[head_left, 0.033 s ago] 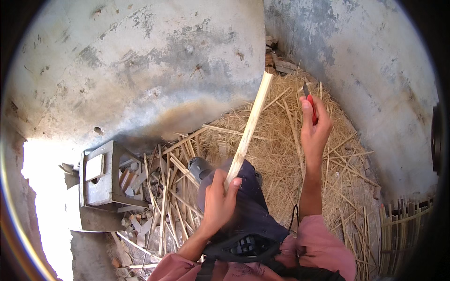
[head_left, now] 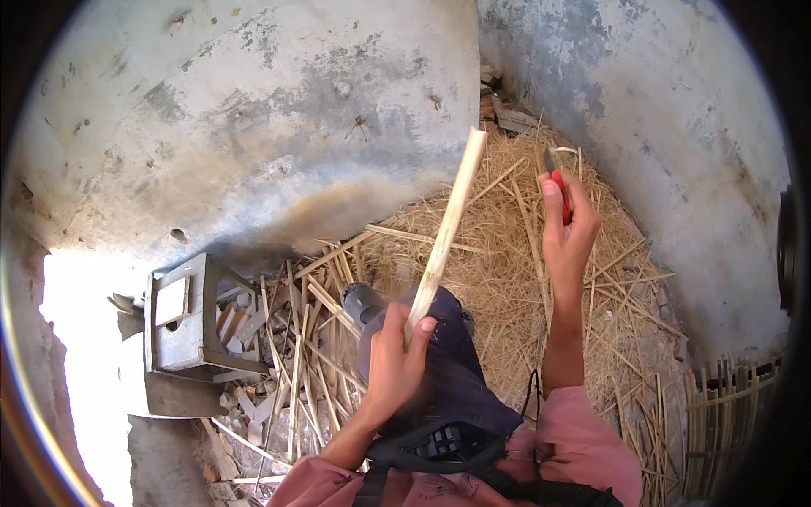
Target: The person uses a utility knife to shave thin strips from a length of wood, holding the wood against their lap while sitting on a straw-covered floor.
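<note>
My left hand [head_left: 395,359] is closed around the lower end of a pale bamboo strip [head_left: 448,232]. The strip slants up and away to the right, its far end free in the air above my lap. A red-handled knife [head_left: 560,193] is gripped in my right hand [head_left: 570,228], out to the right over the straw-like shavings. Its short dark blade points away from me and stays apart from the strip. My fingers hide part of the handle.
Fine shavings [head_left: 507,279] heap on the floor against the walls. Loose bamboo strips [head_left: 296,389] lie scattered at the left, beside a weathered wooden box frame [head_left: 207,317] and rubble. A slatted bamboo panel [head_left: 728,414] stands at the lower right. A bright opening is at far left.
The far end of the bamboo strip has shifted very slightly left. Both hands keep their grip in nearly the same places.
</note>
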`<move>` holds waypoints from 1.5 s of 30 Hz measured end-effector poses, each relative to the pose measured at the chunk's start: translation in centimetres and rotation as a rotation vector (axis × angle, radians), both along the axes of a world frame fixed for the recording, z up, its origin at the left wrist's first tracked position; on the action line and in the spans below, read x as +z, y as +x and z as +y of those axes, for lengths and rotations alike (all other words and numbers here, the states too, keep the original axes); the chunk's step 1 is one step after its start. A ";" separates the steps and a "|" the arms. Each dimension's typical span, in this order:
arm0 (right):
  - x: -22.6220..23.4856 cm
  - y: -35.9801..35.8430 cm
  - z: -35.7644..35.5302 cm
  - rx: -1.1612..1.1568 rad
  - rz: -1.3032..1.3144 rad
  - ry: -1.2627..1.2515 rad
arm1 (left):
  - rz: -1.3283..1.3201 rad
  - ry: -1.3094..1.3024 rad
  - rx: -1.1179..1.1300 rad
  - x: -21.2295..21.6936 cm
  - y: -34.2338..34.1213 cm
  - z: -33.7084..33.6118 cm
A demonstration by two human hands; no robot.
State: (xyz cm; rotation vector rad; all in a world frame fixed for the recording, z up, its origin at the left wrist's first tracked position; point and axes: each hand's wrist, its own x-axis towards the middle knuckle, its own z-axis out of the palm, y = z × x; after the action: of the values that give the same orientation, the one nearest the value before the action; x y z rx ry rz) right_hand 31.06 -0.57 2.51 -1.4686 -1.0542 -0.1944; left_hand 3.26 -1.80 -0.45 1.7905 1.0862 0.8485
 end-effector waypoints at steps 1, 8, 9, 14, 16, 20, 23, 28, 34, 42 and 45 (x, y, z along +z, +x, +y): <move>-0.1 -0.6 -0.1 0.077 0.019 -0.033 | -0.026 0.009 0.015 -0.4 -0.1 0.3; -2.0 -4.7 -1.7 0.511 -0.083 -0.125 | -0.156 -0.090 -0.017 -1.0 -0.5 1.3; -2.2 -5.1 -1.9 0.547 -0.109 -0.129 | -0.178 -0.088 -0.032 -0.9 -0.5 1.3; -3.3 -6.6 -2.0 0.693 -0.249 -0.119 | -0.171 -0.238 -0.007 0.9 -0.2 0.8; -3.5 -6.9 -2.0 0.718 -0.319 -0.116 | -0.235 -0.244 -0.029 0.9 -0.2 0.8; -4.0 -7.3 -2.0 0.756 -0.342 -0.105 | -0.285 -0.090 -0.135 0.0 -0.4 1.5; -3.9 -7.7 -1.9 0.746 -0.388 -0.059 | -0.319 -0.093 -0.145 -0.5 -0.3 1.5; -4.1 -8.0 -2.0 0.707 -0.440 -0.046 | -0.278 0.036 -0.119 -0.9 -0.2 1.8; -4.0 -8.3 -2.3 0.635 -0.465 -0.060 | -0.229 0.072 -0.079 0.1 0.2 1.3; -3.3 -8.9 -2.6 0.557 -0.504 -0.057 | -0.224 0.044 -0.020 -0.2 0.2 1.1; -3.3 -8.9 -2.6 0.523 -0.514 -0.051 | -0.165 0.038 -0.005 0.6 0.3 1.0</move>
State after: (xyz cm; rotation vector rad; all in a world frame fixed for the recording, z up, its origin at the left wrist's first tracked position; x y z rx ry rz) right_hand 22.11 -3.21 -0.82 -1.1596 -1.8336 -0.1732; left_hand 3.57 -0.80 0.18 1.7201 0.9638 1.0013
